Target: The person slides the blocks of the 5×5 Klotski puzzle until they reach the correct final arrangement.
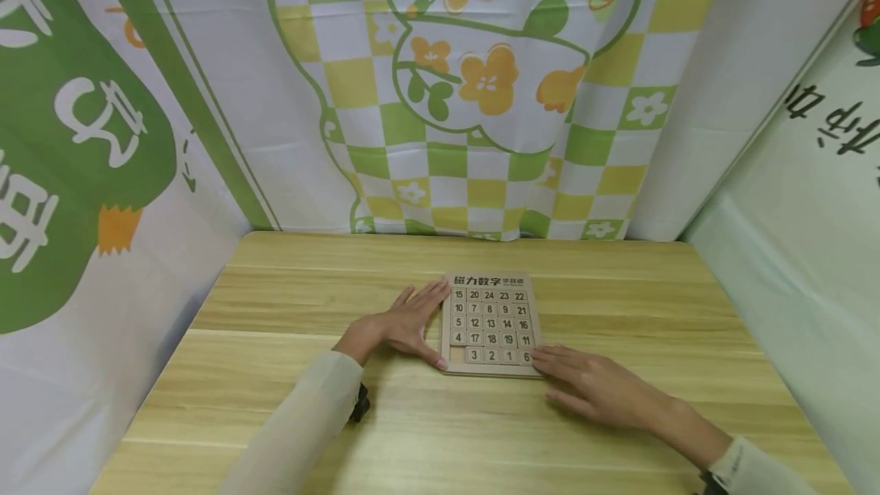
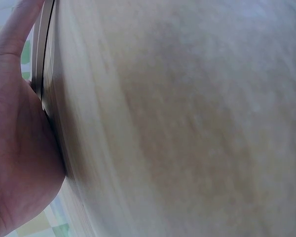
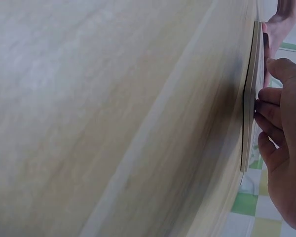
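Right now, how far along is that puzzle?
On the puzzle, three central runs, like 12-13-14, look done. In hand: the left hand touches its left edge, the right hand its lower right. Probably remaining: outer tiles, since the bottom row reads 3, 2, 1, 6.

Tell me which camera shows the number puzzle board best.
The head view: it looks down on the number puzzle board, so its numbers are readable. The left wrist view shows only a thin strip of its edge beside the left hand; the right wrist view shows it nearly edge-on, partly hidden by the right hand.
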`<state>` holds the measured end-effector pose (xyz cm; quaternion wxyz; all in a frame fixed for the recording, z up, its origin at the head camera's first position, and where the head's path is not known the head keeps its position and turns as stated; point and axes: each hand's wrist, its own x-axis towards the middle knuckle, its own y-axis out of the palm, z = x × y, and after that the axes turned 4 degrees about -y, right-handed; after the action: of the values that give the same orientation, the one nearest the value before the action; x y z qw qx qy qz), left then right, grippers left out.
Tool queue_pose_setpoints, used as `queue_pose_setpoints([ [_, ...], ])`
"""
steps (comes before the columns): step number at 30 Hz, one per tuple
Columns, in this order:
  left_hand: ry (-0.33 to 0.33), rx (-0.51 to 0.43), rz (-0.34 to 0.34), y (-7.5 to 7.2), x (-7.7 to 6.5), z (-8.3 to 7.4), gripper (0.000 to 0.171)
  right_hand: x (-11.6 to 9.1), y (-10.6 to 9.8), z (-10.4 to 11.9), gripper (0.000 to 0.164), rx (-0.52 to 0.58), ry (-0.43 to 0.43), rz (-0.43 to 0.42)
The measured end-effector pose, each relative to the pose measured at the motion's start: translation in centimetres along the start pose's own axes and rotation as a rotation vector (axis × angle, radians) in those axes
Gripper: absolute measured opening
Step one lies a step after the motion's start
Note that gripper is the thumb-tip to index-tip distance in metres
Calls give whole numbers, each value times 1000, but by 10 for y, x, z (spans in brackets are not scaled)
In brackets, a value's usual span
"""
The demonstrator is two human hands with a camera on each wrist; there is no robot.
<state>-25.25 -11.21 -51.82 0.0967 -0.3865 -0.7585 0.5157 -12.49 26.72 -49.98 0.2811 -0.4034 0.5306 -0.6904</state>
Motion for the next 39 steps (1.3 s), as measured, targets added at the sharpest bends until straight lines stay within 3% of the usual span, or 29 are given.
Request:
queue_pose_setpoints([
  [21,-7,24,-19,1,0,-2,142,21,5,8,55,30,32,51],
  [28,24,-21,-29,6,4,7,147,27,-2,-5,56,6,27,-7],
  [39,7,-16,-13,2,1,2,145,40,-5,-33,57,2,123,1],
])
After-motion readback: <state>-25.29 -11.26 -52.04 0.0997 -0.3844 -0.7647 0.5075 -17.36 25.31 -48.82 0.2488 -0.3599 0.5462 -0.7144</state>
